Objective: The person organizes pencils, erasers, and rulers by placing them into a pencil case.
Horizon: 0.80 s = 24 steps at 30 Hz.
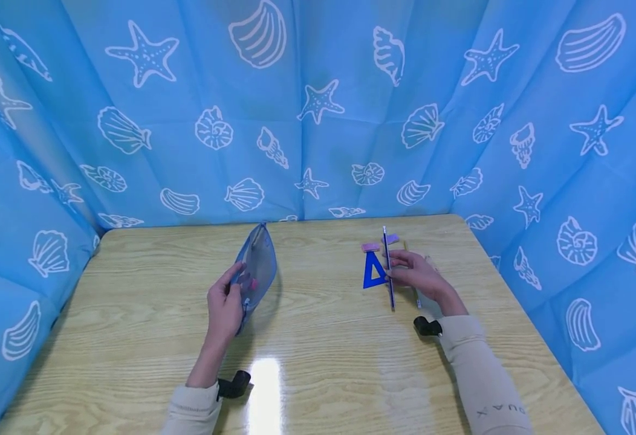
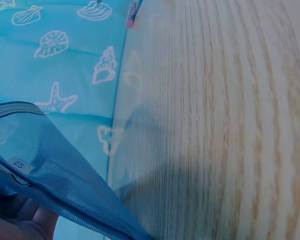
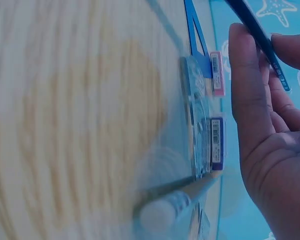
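My left hand (image 1: 224, 305) grips one side of a blue mesh zip pouch (image 1: 264, 269), held upright with its mouth parted. A small pink item (image 1: 254, 283) shows inside the pouch. Between thumb and fingers my right hand (image 1: 420, 277) pinches a dark blue pencil (image 1: 391, 296), raised over the table at the right. Just left of that pencil is a blue triangle ruler (image 1: 373, 283). Behind it lie a pink eraser (image 1: 370, 248) and a purple eraser (image 1: 392, 239). The right wrist view shows clear plastic pieces (image 3: 191, 95) and another pencil (image 3: 157, 216) below the hand.
The wood-grain table (image 1: 318, 338) has its right edge not far beyond the right hand. A blue curtain (image 1: 274, 121) with white shells and starfish hangs behind and along both sides. Light glares off the table (image 1: 264, 393) near the left wrist.
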{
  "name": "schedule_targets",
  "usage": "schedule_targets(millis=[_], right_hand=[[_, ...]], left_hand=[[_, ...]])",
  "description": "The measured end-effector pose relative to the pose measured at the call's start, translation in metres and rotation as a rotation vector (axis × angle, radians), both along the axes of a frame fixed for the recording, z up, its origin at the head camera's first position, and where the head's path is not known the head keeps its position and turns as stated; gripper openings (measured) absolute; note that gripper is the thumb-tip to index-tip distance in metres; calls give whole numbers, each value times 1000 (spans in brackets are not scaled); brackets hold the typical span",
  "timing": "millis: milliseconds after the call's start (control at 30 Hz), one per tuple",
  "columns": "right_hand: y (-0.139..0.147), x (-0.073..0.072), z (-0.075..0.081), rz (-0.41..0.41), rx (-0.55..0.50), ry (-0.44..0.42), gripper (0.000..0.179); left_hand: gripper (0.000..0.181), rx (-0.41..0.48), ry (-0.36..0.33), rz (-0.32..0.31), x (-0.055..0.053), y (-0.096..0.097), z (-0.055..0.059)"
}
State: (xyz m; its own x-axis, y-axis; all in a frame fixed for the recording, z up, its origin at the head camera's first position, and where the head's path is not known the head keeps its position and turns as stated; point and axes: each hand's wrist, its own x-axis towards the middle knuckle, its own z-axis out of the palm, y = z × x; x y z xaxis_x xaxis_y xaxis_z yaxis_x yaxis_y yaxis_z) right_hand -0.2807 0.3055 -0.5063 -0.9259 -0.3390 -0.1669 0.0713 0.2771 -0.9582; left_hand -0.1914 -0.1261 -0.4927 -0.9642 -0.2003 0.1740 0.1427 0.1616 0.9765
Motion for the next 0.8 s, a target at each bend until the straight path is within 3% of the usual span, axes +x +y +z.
schedule_targets(millis=[267,800], right_hand=[[-16,1,1,-43,1,56,62],[-59,8,13,-59,-172,86,54]], left_hand=[[48,-1,17,3,0,1,-2],[49,12,8,-10,1,1,1]])
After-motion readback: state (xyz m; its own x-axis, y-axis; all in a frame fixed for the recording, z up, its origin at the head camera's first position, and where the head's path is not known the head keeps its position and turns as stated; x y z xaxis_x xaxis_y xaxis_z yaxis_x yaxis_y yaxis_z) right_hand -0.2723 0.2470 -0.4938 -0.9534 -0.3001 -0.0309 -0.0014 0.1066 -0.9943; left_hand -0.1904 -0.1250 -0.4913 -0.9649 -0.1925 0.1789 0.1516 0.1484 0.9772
